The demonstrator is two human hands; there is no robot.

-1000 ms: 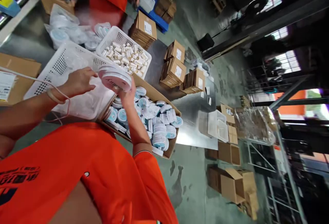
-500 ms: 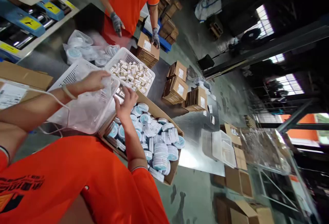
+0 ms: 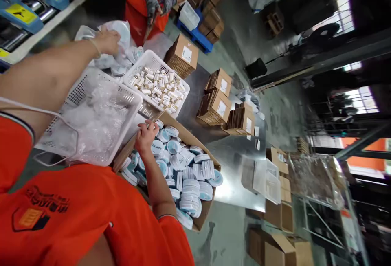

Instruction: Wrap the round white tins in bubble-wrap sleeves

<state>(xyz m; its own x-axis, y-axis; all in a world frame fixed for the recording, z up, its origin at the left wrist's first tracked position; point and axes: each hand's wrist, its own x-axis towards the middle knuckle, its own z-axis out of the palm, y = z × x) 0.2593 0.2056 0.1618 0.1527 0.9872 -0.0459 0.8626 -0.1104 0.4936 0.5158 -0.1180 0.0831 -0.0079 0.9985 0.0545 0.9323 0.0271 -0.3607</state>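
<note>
My left hand (image 3: 108, 41) reaches far across the table, its fingers closed on a clear plastic bag (image 3: 124, 34) among bagged round containers. At the near end of an open cardboard box (image 3: 198, 146), my right hand (image 3: 146, 136) has its fingers bent over the box's edge. Many round white containers with pale blue labels (image 3: 157, 147) fill that box, some lying flat and others on their sides. Left of it stands a white perforated basket (image 3: 134, 105) with crumpled clear plastic (image 3: 97, 123) in it. A second white basket (image 3: 185, 95) holds small white-and-gold cylinders (image 3: 159, 89).
Across the table a co-worker's gloved hands (image 3: 159, 5) hold a flat brown piece. Stacks of folded cartons (image 3: 181, 56) and more cartons (image 3: 216, 105) line the far side. White trays (image 3: 267, 180) sit at the right end. A roller conveyor (image 3: 39, 3) is at upper left.
My left hand has moved from the plastic-filled basket up to the bagged containers. My right hand has shifted slightly down at the box edge. The co-worker's hands have come together off the carton stack.
</note>
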